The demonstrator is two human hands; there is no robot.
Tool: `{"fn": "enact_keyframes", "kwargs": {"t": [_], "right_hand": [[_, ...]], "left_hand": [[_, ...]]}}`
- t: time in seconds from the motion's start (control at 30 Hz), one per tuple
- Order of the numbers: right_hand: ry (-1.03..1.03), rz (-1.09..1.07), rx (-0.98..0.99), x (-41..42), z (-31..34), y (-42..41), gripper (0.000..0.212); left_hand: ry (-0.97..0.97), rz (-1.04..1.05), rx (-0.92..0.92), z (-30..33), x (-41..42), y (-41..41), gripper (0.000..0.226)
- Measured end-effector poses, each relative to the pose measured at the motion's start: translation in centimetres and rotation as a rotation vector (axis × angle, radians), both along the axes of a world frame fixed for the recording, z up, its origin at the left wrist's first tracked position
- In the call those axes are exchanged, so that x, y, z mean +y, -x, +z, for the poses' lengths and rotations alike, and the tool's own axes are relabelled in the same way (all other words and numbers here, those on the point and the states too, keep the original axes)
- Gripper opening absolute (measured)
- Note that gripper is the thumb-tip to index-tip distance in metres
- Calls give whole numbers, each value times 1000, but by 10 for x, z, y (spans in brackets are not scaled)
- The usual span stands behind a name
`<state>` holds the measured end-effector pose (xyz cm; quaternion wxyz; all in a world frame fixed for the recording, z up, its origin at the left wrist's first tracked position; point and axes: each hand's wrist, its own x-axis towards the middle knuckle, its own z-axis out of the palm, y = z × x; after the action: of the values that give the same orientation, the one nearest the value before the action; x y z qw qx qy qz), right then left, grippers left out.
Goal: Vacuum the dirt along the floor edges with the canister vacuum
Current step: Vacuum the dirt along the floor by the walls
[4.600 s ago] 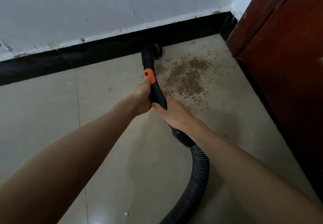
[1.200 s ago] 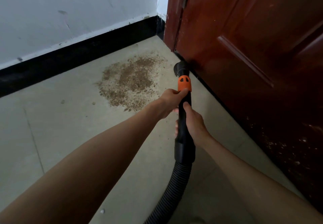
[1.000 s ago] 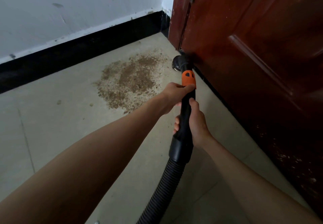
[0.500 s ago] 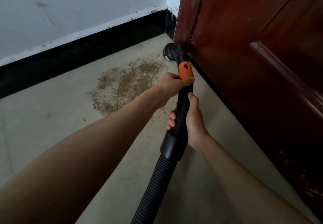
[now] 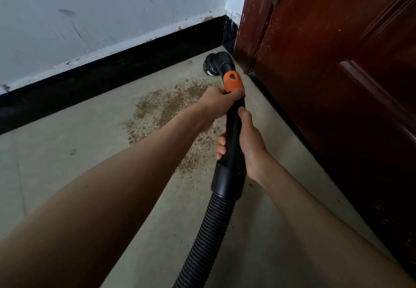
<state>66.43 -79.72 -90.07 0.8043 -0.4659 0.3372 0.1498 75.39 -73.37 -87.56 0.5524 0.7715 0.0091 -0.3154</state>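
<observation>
The black vacuum wand (image 5: pixel 234 130) is gripped by both hands and is angled forward and down toward the corner of the room. The left hand (image 5: pixel 219 101) is wrapped around the upper part of the wand, its fingers curled just below the orange collar (image 5: pixel 231 81), which it touches. The right hand (image 5: pixel 245 141) is closed around the wand lower down, nearer the body, with the thumb laid along the top and the fingertips (image 5: pixel 221 143) seen curling round from the left side. Below the right hand the wand is joined to a wide black cuff (image 5: pixel 227 182), from which the ribbed hose (image 5: pixel 202 242) is led down to the bottom edge of the view.

The round black nozzle (image 5: pixel 215 63) is set on the floor (image 5: pixel 67 175) ahead of both hands, just beside the foot of the reddish-brown door frame (image 5: pixel 252 29) and near the black skirting (image 5: pixel 112 74). A patch of brown dirt (image 5: pixel 166 107) is spread on the floor to the left of the wand, partly hidden by the left forearm; the nozzle lies beyond its far edge. The wooden door (image 5: pixel 337 85) is seen along the right.
</observation>
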Motion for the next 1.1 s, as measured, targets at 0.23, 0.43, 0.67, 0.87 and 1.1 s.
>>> {"fn": "enact_keyframes", "kwargs": {"t": [0.23,0.43,0.67,0.87,1.1], "right_hand": [[46,-3,-17,-18,9,29,47],[8,-17,1,-29,13,65,46],[23,-11,32,-35,19,108,51],[12,-16,52,-32,24,148,52],[72,12,64,-31,27,181,54]], "left_hand": [[-3,-62,41,7,-13,23,37],[-9,-68,63,12,-25,56,27],[19,-66,106,12,-29,98,28],[40,-75,136,14,-29,138,33],[59,-107,172,21,-26,169,31]]}}
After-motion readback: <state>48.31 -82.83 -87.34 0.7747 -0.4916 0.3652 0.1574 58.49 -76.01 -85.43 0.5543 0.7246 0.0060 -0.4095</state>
